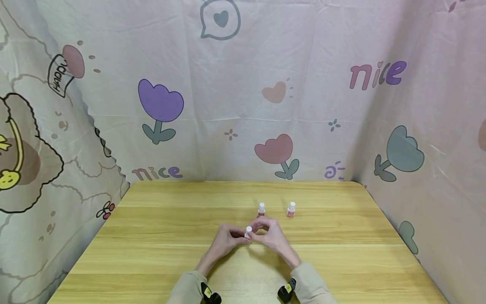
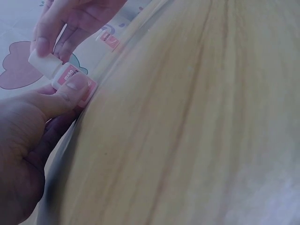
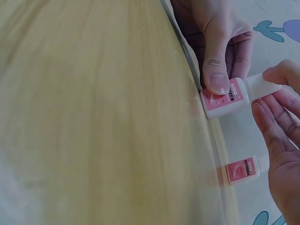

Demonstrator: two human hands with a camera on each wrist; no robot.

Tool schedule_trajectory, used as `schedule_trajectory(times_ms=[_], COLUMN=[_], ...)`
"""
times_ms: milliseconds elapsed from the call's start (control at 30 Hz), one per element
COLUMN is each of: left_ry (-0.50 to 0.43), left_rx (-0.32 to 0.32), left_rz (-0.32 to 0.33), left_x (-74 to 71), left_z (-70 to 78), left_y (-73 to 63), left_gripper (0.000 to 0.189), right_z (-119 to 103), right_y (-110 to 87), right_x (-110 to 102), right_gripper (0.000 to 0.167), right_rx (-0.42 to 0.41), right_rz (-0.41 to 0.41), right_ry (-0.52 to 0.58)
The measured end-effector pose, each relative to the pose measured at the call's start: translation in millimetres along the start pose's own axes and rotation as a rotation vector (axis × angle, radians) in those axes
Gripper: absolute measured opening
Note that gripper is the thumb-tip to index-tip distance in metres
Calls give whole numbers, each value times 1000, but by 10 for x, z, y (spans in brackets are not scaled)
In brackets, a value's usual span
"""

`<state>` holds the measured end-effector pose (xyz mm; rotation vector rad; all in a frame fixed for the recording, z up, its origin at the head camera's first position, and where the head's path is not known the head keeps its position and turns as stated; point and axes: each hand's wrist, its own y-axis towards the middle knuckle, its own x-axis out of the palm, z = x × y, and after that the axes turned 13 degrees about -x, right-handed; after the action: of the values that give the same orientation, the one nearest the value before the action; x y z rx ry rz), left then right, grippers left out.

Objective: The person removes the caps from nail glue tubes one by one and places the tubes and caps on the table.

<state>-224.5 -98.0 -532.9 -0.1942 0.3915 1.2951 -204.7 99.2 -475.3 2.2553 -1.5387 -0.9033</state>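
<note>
A small white bottle [image 1: 248, 234] with a pink label stands upright on the table between both hands. My left hand [image 1: 225, 242] pinches its body low down, the thumb lying over the label [image 3: 236, 92] in the right wrist view. On the white cap [image 2: 45, 64], the fingertips of my right hand [image 1: 271, 234] hold from the other side. The cap sits on the bottle's neck. Just beyond the right hand is a second, similar bottle [image 1: 261, 208], its base partly hidden by the fingers.
A third matching bottle [image 1: 291, 210] stands farther right on the wooden table [image 1: 159, 219]. Printed cloth [image 1: 228, 105] hangs behind the table and along both sides. A dark wrist camera [image 1: 211, 294] is strapped at each sleeve.
</note>
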Motion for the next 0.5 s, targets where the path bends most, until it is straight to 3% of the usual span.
schedule_trajectory(times_ms=[100, 300, 500], left_ry=[4, -8, -22], left_rx=[-2, -10, -2], left_rz=[4, 0, -1], left_x=[1, 2, 2], left_z=[-8, -8, -4], left_y=[2, -3, -1], left_gripper=[16, 16, 16], right_z=[-23, -24, -31], right_y=[3, 13, 13], right_x=[-6, 7, 13], right_gripper=[16, 20, 19], right_rx=[20, 137, 96], right_rz=[-11, 0, 16], right_ry=[11, -6, -35])
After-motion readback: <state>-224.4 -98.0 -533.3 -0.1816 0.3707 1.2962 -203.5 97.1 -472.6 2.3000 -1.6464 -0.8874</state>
